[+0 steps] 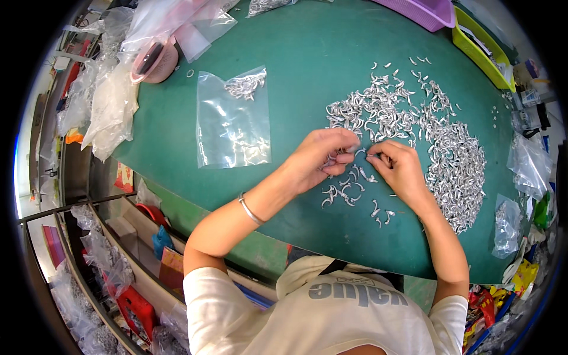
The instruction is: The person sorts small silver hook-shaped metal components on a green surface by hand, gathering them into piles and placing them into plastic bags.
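Observation:
Small curved silver metal pieces (pixel 458 171) lie in a large loose heap on the green table, spreading from in front of my hands to the right. My left hand (pixel 325 155) is curled closed, with a few silver pieces showing between its fingers. Close to its right, my right hand (pixel 401 168) is bent in a pinch at the heap's near left edge; what lies between its fingertips is too small to make out. A few loose silver pieces (pixel 343 194) lie just below both hands. Left of my hands, a clear plastic bag (pixel 232 130) lies flat with a small cluster of silver pieces at its top.
A pink basket (pixel 156 64) and clear plastic bags (pixel 112 100) sit at the far left. Purple (pixel 429 13) and yellow-green (pixel 482 50) baskets stand at the far right. Another small clear bag (pixel 507 228) lies by the right edge. Divided bins (pixel 139 236) stand lower left.

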A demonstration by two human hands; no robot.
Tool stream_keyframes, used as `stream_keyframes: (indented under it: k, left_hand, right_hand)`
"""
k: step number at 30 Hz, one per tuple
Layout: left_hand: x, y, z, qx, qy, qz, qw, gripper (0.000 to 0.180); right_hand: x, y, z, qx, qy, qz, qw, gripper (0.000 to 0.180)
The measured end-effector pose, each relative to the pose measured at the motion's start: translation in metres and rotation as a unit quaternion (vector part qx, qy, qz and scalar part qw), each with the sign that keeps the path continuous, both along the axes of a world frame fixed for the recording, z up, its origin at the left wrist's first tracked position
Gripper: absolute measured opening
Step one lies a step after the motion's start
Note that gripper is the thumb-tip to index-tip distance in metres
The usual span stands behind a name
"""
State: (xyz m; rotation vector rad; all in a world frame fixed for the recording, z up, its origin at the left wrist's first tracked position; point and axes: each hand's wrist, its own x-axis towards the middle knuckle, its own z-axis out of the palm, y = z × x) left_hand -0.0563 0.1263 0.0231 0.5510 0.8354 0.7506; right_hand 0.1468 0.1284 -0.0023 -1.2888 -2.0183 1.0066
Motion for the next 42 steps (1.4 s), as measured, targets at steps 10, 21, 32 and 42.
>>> stream_keyframes:
  k: [10,21,32,42]
  left_hand:
    - [-0.014,-0.013,-0.010,0.139,0.242,0.030,0.960,0.022]
    - [-0.025,-0.014,-0.019,0.362,0.486,0.039,0.794,0.011]
    - [-0.025,-0.001,-0.024,0.475,0.513,-0.011,0.715,0.015]
    - [-0.026,-0.007,-0.024,0.462,0.512,-0.005,0.724,0.015]
  right_hand:
    - [0.000,0.010,0.027,-0.437,0.449,-0.032,0.779,0.013]
    - [-0.012,0.006,0.014,-0.027,-0.017,-0.021,0.999,0.013]
    - [-0.030,0.013,0.011,-0.016,-0.107,-0.028,0.994,0.011]
    - [0.006,0.018,0.016,-0.451,0.402,-0.028,0.796,0.015]
